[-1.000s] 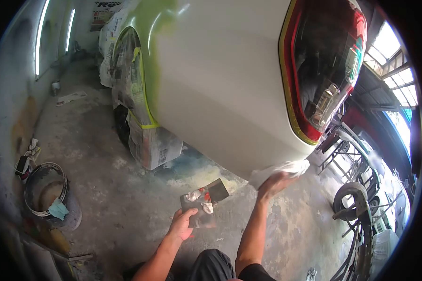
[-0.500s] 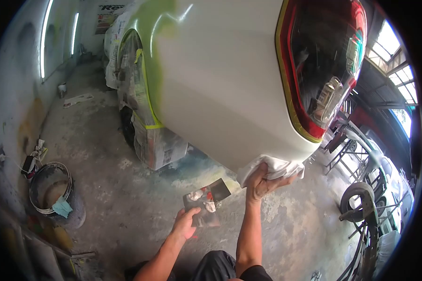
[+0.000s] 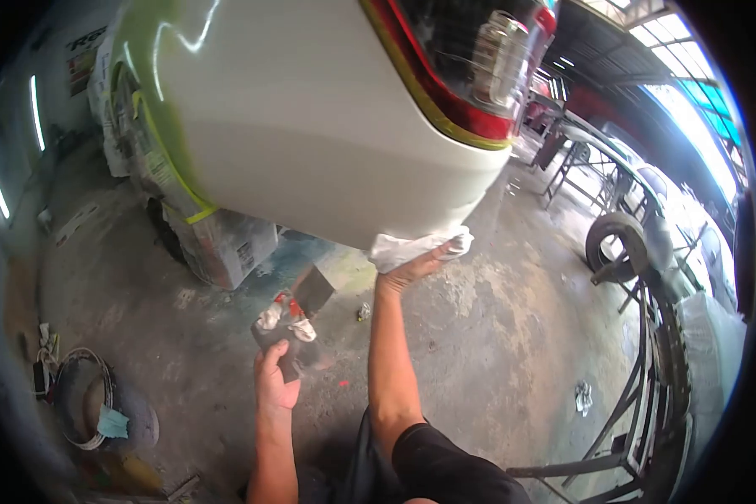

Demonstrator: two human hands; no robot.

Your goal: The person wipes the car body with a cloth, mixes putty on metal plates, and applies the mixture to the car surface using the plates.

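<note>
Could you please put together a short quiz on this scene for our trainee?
1. Which hand holds the crumpled white cloth at the lower edge of the glossy white vehicle panel?
2. True or false: a pale teal sheet hangs at the rim of the round grey bucket.
3. What lies on the flat dark plate in the left hand?
A) coiled wire
B) whitish lumps and red smears
C) green leaves

Key: 1. The right hand. 2. True. 3. B.

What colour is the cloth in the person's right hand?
The cloth is white, seen in the head view.
</note>
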